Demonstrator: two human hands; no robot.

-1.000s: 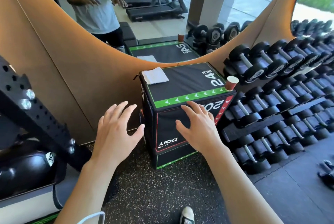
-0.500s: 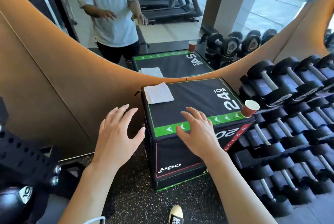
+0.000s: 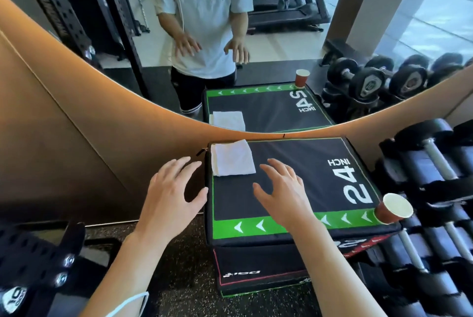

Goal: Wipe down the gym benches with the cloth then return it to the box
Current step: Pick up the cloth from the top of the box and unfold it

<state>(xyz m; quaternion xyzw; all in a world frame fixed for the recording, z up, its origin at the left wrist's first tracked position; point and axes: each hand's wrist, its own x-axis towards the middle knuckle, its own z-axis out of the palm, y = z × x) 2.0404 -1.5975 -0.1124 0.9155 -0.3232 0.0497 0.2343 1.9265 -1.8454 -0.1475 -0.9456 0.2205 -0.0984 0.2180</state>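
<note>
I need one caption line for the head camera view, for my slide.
Both open hands, left and right, reach toward the folded white cloth on the black box.

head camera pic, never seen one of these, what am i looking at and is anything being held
This view comes from a camera worn on a person's head, looking forward and down, so the two bare arms reaching in from below are the wearer's own. The left hand hovers beside the box with fingers spread. The right hand is above the box top, also spread. Neither has a grip on anything.

The box is a black padded gym box with a green stripe. A folded white cloth lies on its far left corner and a paper cup stands at its near right corner. Dumbbells fill a rack on the right. The curved mirror behind reflects the same person, box and cup.
</note>
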